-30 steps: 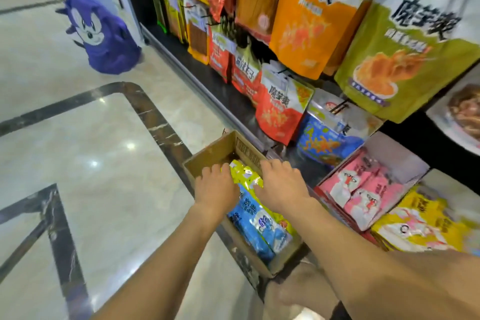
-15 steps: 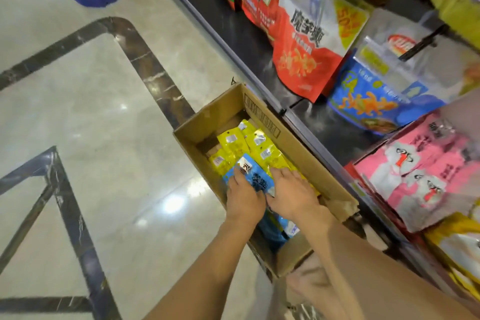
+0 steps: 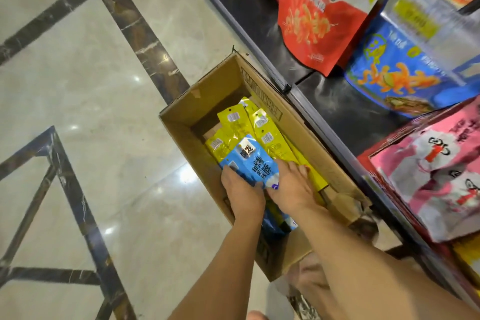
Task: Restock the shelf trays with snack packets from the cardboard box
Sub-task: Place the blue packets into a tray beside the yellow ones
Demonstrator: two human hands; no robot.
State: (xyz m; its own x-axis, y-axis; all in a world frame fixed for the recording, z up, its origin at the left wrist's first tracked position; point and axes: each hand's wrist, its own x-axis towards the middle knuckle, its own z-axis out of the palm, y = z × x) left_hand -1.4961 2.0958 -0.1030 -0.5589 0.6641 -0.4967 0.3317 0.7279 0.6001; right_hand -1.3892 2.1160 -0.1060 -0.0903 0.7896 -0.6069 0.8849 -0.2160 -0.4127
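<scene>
Blue snack packet (image 3: 250, 163): found at frame centre, atop yellow packets (image 3: 259, 127) inside cardboard box (image 3: 207, 93) on floor (image 3: 78, 86), just beside shelf (image 3: 335, 106). Saw left hand (image 3: 242, 196) gripping its lower edge, fingers (image 3: 227, 173) curled round it. Saw right hand (image 3: 292, 189) at its lower right corner, fingers (image 3: 298, 169) fairly straight, slightly spread, resting on yellow packets.

Matt brown corrugated cardboard box (image 3: 306, 143), glossy plastic-film snack packets (image 3: 249, 161) in blue and yellow, polished marble floor (image 3: 78, 80) with glare, shiny hanging foil bags (image 3: 319, 21)
</scene>
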